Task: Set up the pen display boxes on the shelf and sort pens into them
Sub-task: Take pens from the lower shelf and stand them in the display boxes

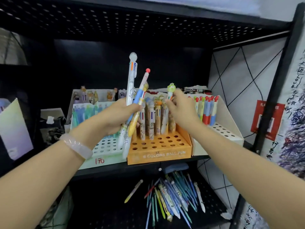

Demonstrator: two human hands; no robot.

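Three display boxes stand side by side on the black shelf: a white one (105,146) at left, an orange one (158,151) in the middle, a cream one (224,129) at right. My left hand (115,116) grips a bunch of pens (132,90), among them a tall white multicolour pen and a pink one with a red cap. My right hand (179,108) pinches a pen with a green-yellow top (170,91) above the orange box's back rows, where several pens stand. Red and blue pens (208,109) fill the back of the cream box.
A pile of loose pens (171,199) lies on the lower shelf below. Another white box with figure-topped pens (92,95) stands behind the left box. A pale purple card box (13,129) sits at far left. The perforated upper shelf (132,22) hangs overhead.
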